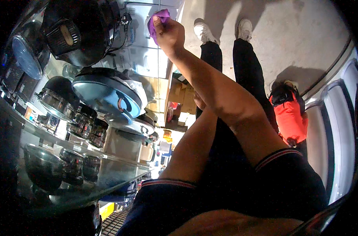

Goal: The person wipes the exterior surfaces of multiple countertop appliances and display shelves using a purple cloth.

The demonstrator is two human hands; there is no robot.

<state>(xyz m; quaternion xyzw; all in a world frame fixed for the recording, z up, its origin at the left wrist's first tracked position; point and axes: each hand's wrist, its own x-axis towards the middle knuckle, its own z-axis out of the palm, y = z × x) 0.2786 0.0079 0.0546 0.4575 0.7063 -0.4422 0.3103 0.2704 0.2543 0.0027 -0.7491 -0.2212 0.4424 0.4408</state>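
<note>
My right hand (171,35) reaches across to the upper left and grips a crumpled purple cloth (159,19), thumb pressed on top. The cloth is beside a stack of pale printed boxes (140,60); whether it touches them I cannot tell. My left hand (199,101) lies behind the right forearm, with only a small part showing. What it holds, if anything, is hidden. Left of the right hand, a black appliance that looks like an air fryer (90,38) has its power plug (126,20) hanging near the boxes. Below it is a pan with a light-blue interior (108,94).
A glass shelf (117,180) at the left bears glass pots (56,103) and dark glass jars (98,132). Cardboard boxes (179,93) sit lower down. An orange-red bag (289,115) is at my right, near curved white panels (341,132). My shoes (204,32) stand on a concrete floor (273,44).
</note>
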